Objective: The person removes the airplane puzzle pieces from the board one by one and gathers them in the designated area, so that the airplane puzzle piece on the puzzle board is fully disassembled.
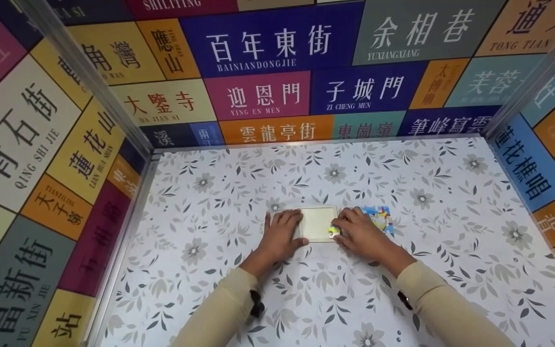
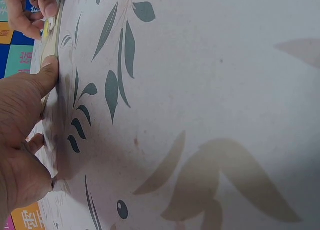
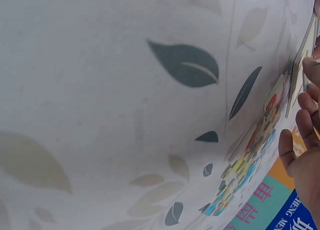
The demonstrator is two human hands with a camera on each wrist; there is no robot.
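Observation:
A shallow cream puzzle tray (image 1: 317, 222) lies flat on the patterned surface. My left hand (image 1: 281, 233) rests at its left side, index fingertip by the far corner and thumb by the near one. In the left wrist view, the thumb of that left hand (image 2: 22, 120) lies straight against the tray's edge. Over the tray's right end, my right hand (image 1: 360, 233) pinches a small yellow and white puzzle piece (image 1: 334, 233). The right wrist view shows this right hand (image 3: 307, 140) only partly, at the frame's edge. Just right of it lie loose colourful puzzle pieces (image 3: 245, 162), partly hidden in the head view.
The tabletop (image 1: 239, 188) carries a grey leaf and flower print. Walls of coloured signs, such as a blue sign (image 1: 272, 43) at the back, enclose it on the left, far and right sides. Clear edge strips (image 1: 113, 111) run along the corners.

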